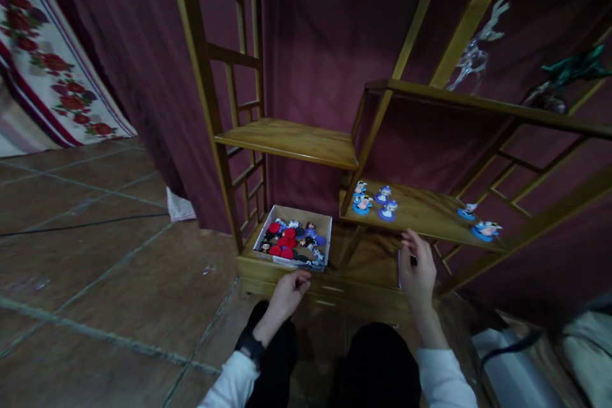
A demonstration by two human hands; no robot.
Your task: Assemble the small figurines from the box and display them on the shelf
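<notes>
Cardboard box [313, 216], figurines [287, 241] inside, just beyond left hand [288, 294]

Lighting dim overall; source out of frame. The burgundy curtain [315, 32] fell to near black at upper right, and the black trousers [377, 363] lost nearly all detail. Shadow filled the space beneath the lower display shelf [421, 204]. Pale highlights showed on the clear ornament [473, 60]. Wide-angle distortion evident — the wooden uprights [203, 89] splayed outward. Toy figurines [287, 239] rendered soft — fine features unresolved.
</notes>
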